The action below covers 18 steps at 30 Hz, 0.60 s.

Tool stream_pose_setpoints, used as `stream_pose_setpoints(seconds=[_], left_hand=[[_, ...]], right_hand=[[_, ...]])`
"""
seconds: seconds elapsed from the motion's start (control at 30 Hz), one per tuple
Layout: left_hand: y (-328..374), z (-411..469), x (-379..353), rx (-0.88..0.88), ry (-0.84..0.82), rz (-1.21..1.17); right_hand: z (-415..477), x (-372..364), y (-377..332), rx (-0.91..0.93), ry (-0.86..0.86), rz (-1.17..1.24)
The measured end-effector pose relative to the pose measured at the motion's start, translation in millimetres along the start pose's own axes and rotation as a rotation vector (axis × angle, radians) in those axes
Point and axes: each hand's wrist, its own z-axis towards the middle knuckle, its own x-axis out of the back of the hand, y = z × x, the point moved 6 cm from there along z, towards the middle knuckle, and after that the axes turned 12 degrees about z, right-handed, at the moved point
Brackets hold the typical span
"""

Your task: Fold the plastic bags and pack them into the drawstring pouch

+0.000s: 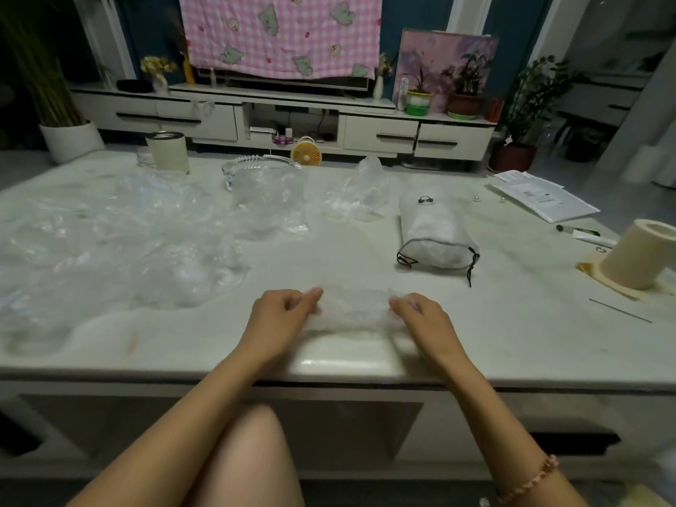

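Item in hand: one plastic bag (353, 311), clear, gathered into a narrow crumpled strip, lying near the front edge of the table (512, 342) and stretched between the two grips. Left grip (283, 312): fingers curled, thumb and forefinger pinching the strip's left end. Right grip (420, 316): fingers curled, pinching the right end. Both ends are held at once, probably to keep the slippery film taut and flat so the next fold lands square and does not spring open; the table beneath serves as a pressing surface. Drawstring pouch (433, 228): beyond the right grip and well apart from it, lying on its side with the mouth and black cord turned toward the person. It is plump with pale contents and seems placed for a short reach by the right grip once the strip is folded small. Stock awaiting folding: a broad heap of loose bags (120, 243) far out to the left of the left grip; a crumpled bag (270, 210) straight beyond the left grip, in front of a glass ashtray (256, 166); a further bag (360, 193) beyond the midpoint of the two grips. Judgement: folding of this bag part done, packing not yet begun. Sundries: a pale roll (640, 254) far right of the right grip; papers (541, 197) beyond it.
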Motion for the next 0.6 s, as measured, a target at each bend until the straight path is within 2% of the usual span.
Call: stream_pose_setpoints(seconds=[0.1, 0.17, 0.27, 0.43, 0.6], left_hand=[[-10, 5, 5, 0.078, 0.083, 0.089], [-12, 6, 5, 0.092, 0.146, 0.296], [-6, 8, -5, 0.073, 0.186, 0.677], [2, 12, -16, 0.025, 0.107, 0.97], [4, 13, -17, -0.027, 0.057, 1.094]], right_hand=[[-4, -4, -8, 0.072, 0.099, -0.215], [-4, -5, -11, 0.138, 0.176, -0.354], [3, -7, -9, 0.142, 0.197, -0.482], [13, 4, -3, 0.102, 0.232, -0.602], [15, 24, 5, 0.129, 0.263, -0.831]])
